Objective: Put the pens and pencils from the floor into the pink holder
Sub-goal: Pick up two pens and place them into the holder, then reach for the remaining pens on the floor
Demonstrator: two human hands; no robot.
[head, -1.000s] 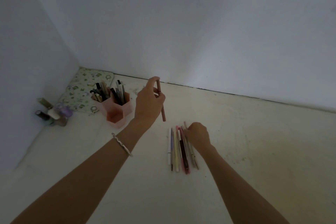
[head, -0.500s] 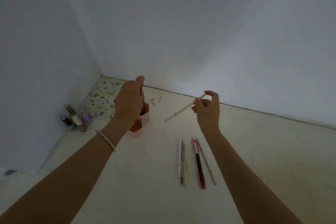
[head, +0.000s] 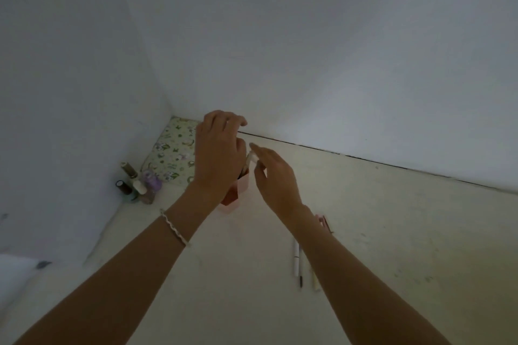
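The pink holder [head: 237, 190] stands on the floor near the wall corner, mostly hidden behind my left hand [head: 220, 155], which hovers over its top with fingers spread. My right hand [head: 273, 176] is right beside the holder's top; a white pen [head: 251, 159] sticks up between the two hands, its lower end in the holder, and my right fingers are loose around it. A few pens and pencils [head: 297, 262] lie on the floor to the right, partly hidden under my right forearm.
Small bottles [head: 138, 186] stand by the left wall. A flowered notebook [head: 173, 152] lies in the corner behind the holder. White walls close off the left and far sides. A pale cloth [head: 14, 274] lies at the far left.
My right hand carried the white pen from mid-air left to the holder's top. My left hand stayed over the holder and opened its fingers. The view tilted up.
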